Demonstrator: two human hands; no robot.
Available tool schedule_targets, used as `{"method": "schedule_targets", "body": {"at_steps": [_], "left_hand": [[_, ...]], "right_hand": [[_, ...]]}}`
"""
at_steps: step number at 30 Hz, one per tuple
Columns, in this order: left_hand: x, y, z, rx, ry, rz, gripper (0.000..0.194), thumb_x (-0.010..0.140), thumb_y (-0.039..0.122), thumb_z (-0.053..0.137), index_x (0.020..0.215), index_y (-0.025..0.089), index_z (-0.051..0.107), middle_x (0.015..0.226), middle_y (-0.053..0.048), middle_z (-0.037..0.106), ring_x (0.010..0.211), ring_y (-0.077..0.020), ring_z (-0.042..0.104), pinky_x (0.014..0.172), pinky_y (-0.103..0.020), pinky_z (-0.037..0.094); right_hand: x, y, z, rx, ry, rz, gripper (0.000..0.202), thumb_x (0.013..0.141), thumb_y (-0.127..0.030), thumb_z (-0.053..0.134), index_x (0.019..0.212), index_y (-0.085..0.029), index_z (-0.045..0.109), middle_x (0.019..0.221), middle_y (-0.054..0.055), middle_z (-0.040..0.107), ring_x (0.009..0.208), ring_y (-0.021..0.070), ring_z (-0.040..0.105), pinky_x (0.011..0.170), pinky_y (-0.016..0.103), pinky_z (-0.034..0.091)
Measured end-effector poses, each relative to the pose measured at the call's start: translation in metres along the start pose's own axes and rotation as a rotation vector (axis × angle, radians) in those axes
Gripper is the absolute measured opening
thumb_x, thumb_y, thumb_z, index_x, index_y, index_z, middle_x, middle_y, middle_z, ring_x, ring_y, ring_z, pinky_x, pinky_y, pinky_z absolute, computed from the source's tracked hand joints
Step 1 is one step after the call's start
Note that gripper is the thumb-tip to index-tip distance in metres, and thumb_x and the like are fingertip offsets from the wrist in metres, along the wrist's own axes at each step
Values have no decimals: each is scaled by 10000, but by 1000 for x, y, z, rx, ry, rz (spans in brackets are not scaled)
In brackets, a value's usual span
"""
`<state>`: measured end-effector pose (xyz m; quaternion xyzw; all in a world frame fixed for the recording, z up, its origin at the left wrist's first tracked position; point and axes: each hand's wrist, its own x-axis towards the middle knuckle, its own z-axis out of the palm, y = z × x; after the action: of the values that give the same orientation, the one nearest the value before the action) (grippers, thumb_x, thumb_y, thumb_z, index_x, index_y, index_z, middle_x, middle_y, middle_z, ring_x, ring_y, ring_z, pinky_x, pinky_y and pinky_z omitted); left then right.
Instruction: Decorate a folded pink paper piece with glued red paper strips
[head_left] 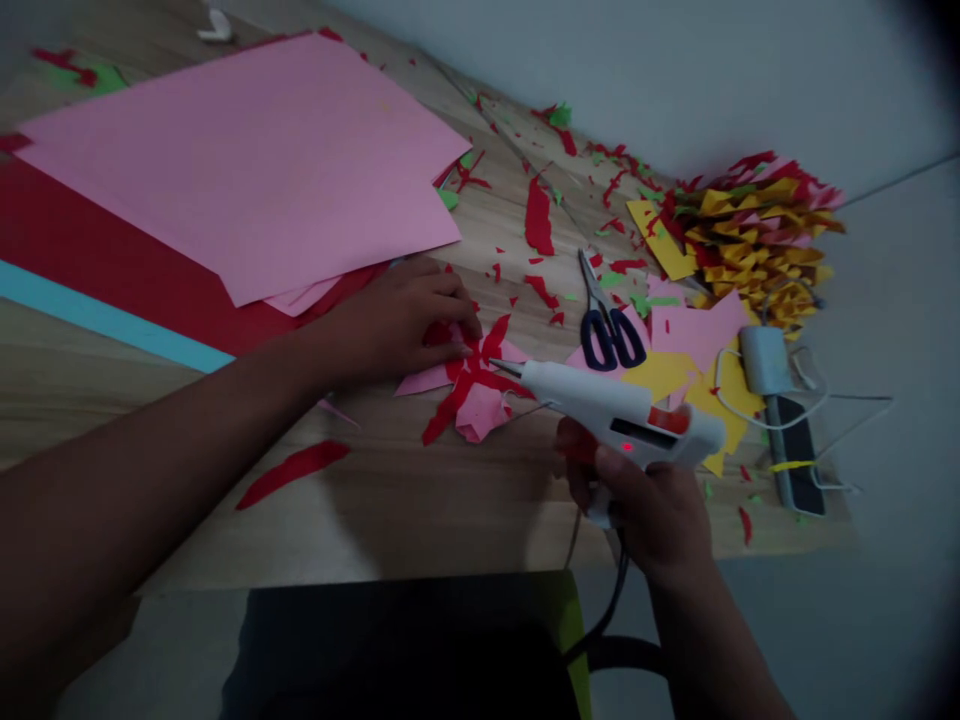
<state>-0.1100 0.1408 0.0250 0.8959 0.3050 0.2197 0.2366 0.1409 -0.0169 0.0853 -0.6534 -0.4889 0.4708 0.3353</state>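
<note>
Worktop (405, 490): wood-look, under and around both hands, carries all below.
Pink sheets (247, 170): stacked, beyond and left of left hand.
Red sheet (112, 260): partly under pink sheets, left of left hand.
Paper bundle (757, 225): folded yellow, red, pink, some green; beyond and right of right hand.
Glue gun (600, 395): white, red light on, in right hand, nozzle pointing left, tip at red petals.
Left hand (416, 325): fingers curled, narrow gap thumb to index, fingertips on red petals; can't tell if pinching.
Right hand (652, 500): wrapped round glue gun handle.
Blue strip (112, 315): along red sheet's near edge, left of left hand.
Red petals (450, 405): spread out star-like, at left fingertips, between hands.
Scissors (611, 325): dark handles, beyond right hand, blades pointing away.
Phone (796, 455): right of right hand.
Charger (765, 360): white, with cable, just beside phone.
Pink flower (481, 412): crumpled paper, touching red petals, near side.
Scraps (538, 215): red, green bits, mostly beyond hands.
</note>
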Motion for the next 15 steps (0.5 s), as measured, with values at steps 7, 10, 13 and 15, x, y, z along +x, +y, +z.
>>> {"method": "schedule_targets", "body": {"at_steps": [7, 10, 13, 15], "left_hand": [[-2, 4, -3, 16, -37, -21, 176, 911, 349, 622, 999, 259, 746, 1083, -41, 678, 1127, -237, 539, 1008, -376, 394], [-2, 5, -3, 21, -36, -21, 180, 910, 362, 624, 996, 258, 743, 1087, -39, 679, 1120, -236, 543, 1018, -381, 391], [0, 4, -2, 18, -32, -21, 166, 895, 352, 638, 974, 256, 748, 1078, -38, 687, 1091, -236, 559, 1018, -392, 393], [0, 4, -1, 17, -25, -10, 160, 888, 342, 643, 968, 255, 751, 1072, -36, 689, 1072, -235, 568, 1012, -397, 396]], "right_hand": [[12, -16, -7, -500, 49, -133, 270, 850, -416, 635, 868, -166, 735, 626, 11, 672, 535, 158, 574, 486, 262, 424], [19, -22, -4, -560, -57, -205, 230, 860, -376, 622, 856, -167, 719, 637, 6, 670, 545, 153, 579, 476, 252, 415], [23, -23, 1, -590, -66, -244, 211, 867, -363, 626, 791, -173, 679, 594, -11, 621, 517, 134, 540, 458, 242, 391], [25, -23, 3, -596, -60, -249, 212, 872, -362, 616, 802, -171, 677, 592, -13, 610, 513, 132, 531, 454, 242, 385]]}}
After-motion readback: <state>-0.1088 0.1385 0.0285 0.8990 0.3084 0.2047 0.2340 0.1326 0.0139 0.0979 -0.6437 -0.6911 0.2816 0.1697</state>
